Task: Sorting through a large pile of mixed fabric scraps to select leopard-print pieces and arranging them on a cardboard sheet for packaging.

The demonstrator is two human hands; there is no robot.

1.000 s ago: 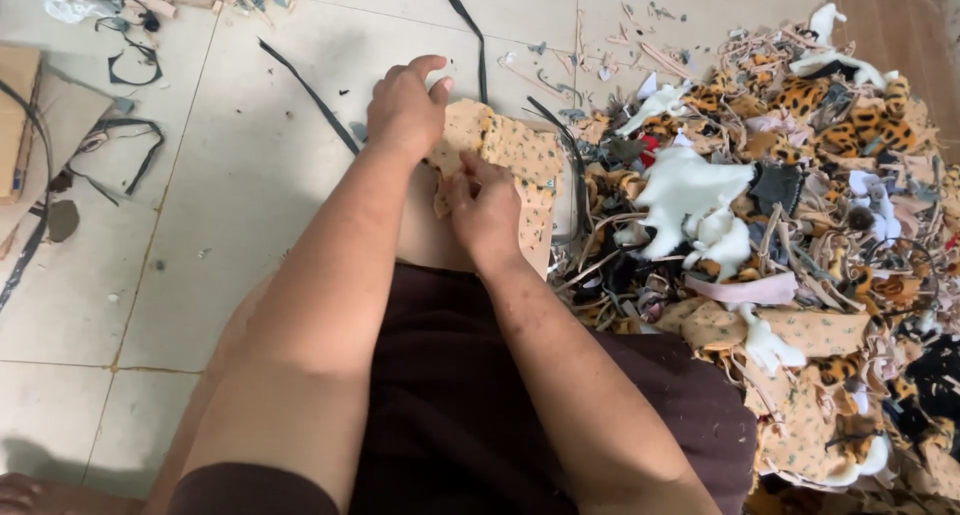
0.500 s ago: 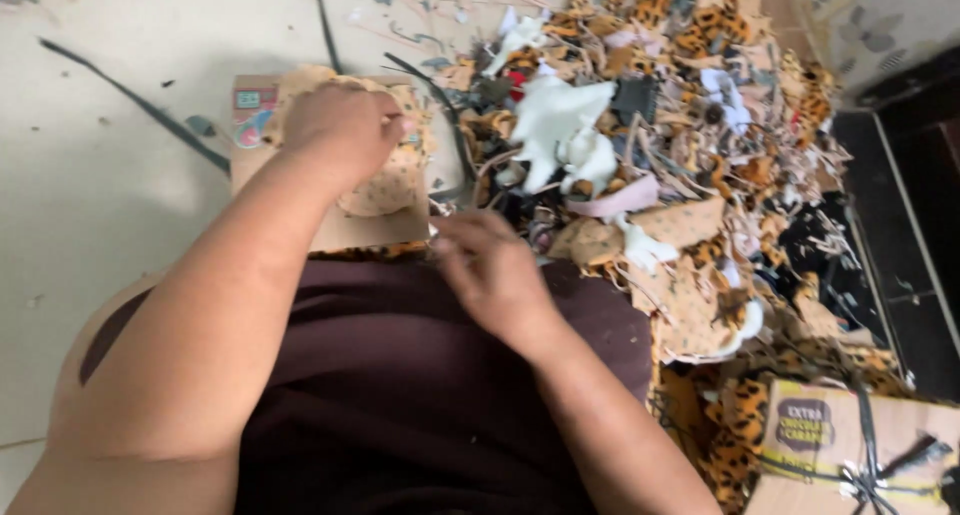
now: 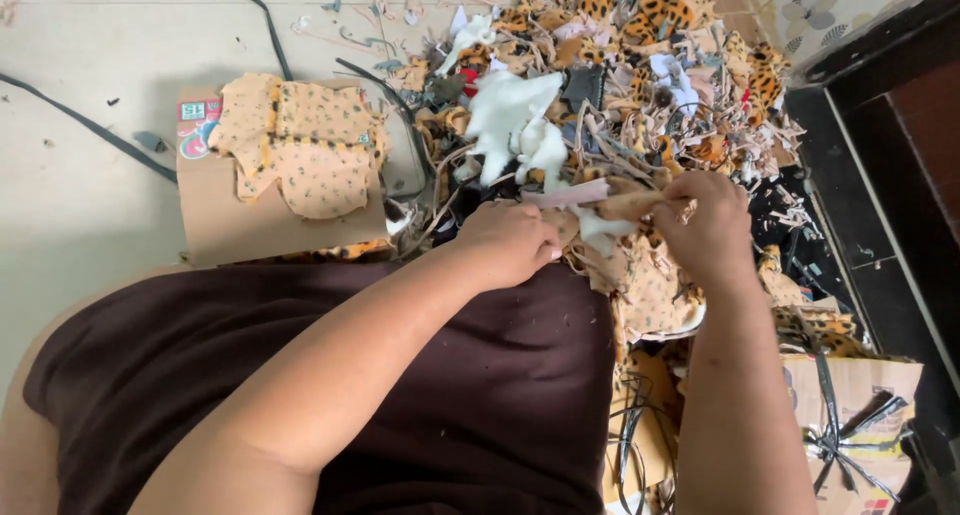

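Note:
My right hand (image 3: 705, 225) pinches a tan spotted fabric scrap (image 3: 650, 295) at the near edge of a big pile of leopard-print offcuts (image 3: 640, 65). The scrap hangs down over my dark brown lap (image 3: 480, 395). My left hand (image 3: 505, 240) lies at the scrap's left edge with its fingers curled into the pile. Whether it grips anything is hidden. A pink strip (image 3: 565, 197) and a white bit (image 3: 600, 230) lie between the hands.
Several cut tan spotted pieces (image 3: 300, 150) lie on a cardboard sheet (image 3: 250, 235) on the tiled floor. White fleece pieces (image 3: 515, 115) top the pile. Black strips (image 3: 90, 125) cross the floor. A strapped cardboard box (image 3: 850, 415) sits at bottom right, beside a dark doorway (image 3: 900, 125).
Both hands have left the cut pieces on the cardboard and gone right into the scrap pile. The right hand has taken hold of a scrap. The view has swung to the right.

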